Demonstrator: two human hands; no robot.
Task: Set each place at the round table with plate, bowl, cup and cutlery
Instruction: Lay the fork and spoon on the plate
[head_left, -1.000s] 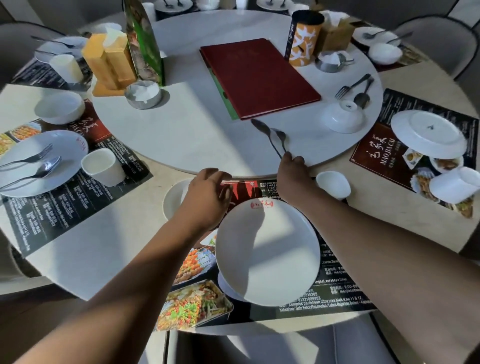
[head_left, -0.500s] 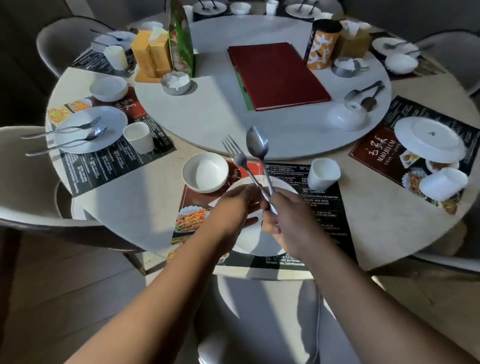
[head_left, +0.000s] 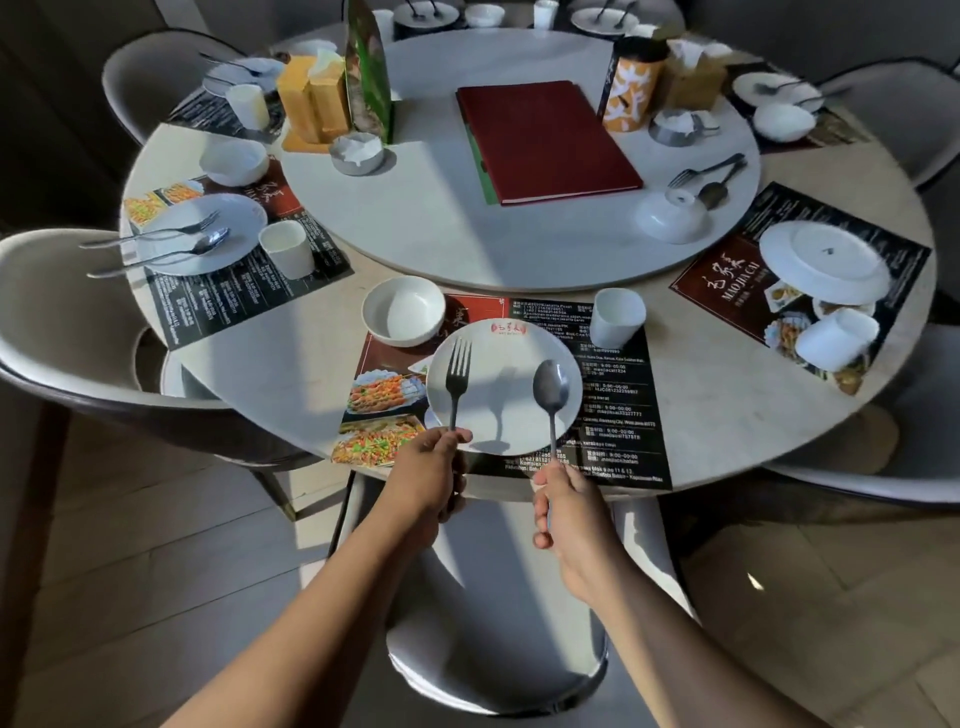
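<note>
At the near place a white plate (head_left: 498, 364) lies on a dark menu placemat (head_left: 618, 405), with a white bowl (head_left: 403, 310) at its upper left and a white cup (head_left: 616, 317) at its upper right. My left hand (head_left: 431, 478) grips a fork (head_left: 457, 376) by its handle, tines pointing away over the plate's left side. My right hand (head_left: 563, 506) grips a spoon (head_left: 550, 395) the same way over the plate's right side. At the right place a plate (head_left: 823, 262) lies upside down beside a tipped cup (head_left: 831, 338).
A marble turntable (head_left: 431, 218) carries a red menu book (head_left: 545, 137), an upturned bowl (head_left: 670, 215), a loose fork and spoon (head_left: 709, 174), tissue boxes and ashtrays. A set place lies at the left (head_left: 202, 234). Grey chairs ring the table; one seat (head_left: 498, 597) is under my arms.
My hands have drawn apart: the fork and spoon, held together over the plate half a second ago, are now split, fork in the left hand and spoon in the right.
</note>
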